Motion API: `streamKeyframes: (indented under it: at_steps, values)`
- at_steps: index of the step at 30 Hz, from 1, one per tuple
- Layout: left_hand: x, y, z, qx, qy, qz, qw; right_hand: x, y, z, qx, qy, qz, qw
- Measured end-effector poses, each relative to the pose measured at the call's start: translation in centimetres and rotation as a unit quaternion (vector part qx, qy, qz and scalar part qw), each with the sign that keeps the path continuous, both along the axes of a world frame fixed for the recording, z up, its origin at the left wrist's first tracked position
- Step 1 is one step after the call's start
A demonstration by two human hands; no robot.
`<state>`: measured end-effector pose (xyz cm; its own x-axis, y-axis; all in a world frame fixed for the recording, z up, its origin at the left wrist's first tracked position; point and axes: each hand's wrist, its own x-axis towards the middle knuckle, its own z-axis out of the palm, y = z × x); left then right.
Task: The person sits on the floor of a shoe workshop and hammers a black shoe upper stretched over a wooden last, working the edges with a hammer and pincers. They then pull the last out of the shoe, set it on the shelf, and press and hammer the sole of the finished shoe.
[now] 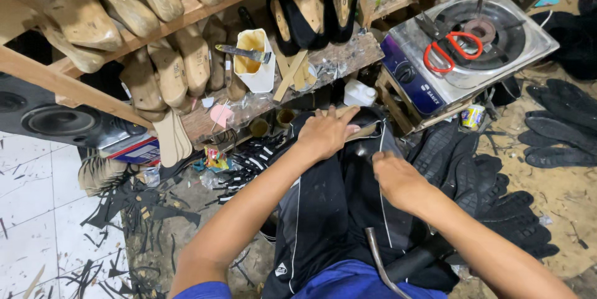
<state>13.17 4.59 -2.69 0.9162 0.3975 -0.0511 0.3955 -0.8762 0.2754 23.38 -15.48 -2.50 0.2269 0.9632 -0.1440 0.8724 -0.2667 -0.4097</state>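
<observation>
My left hand [324, 132] presses down on a wooden shoe last wrapped in black upper material [365, 126], which rests on my knee. My right hand [398, 177] sits just behind it at the heel end, with the fingers curled on the black material's edge. A curved metal tool [379, 263] lies across my lap near my right forearm. My legs are in black trousers [323, 212].
Wooden shelves [186, 13] hold several wooden lasts. A white glue container with a brush [255, 56] stands on the lower shelf. A gas stove [472, 44] with red-handled scissors [451, 50] is on the right. Black soles [491, 181] pile beside my right leg. A speaker [56, 118] is on the left.
</observation>
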Motion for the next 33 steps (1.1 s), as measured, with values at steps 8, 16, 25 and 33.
streamKeyframes:
  at_steps: [8, 16, 25, 33]
  values:
    - [0.0, -0.7, 2.2, -0.025, 0.049, 0.019, 0.998, -1.9, -0.1, 0.9, -0.053, 0.263, -0.070, 0.961]
    - [-11.4, 0.9, 6.2, -0.282, -0.197, -0.037, 0.938, -4.3, 0.9, 2.1, -0.101, 0.584, -0.140, 0.793]
    - [-13.0, -2.1, 4.5, -0.238, -0.281, 0.010, 0.930, -5.6, 2.0, 3.9, -0.021, 0.452, -0.091, 0.887]
    - [-12.8, -2.0, 5.3, -0.243, -0.272, 0.023, 0.931, -8.1, 2.3, 3.4, 0.194, 0.189, 0.008, 0.963]
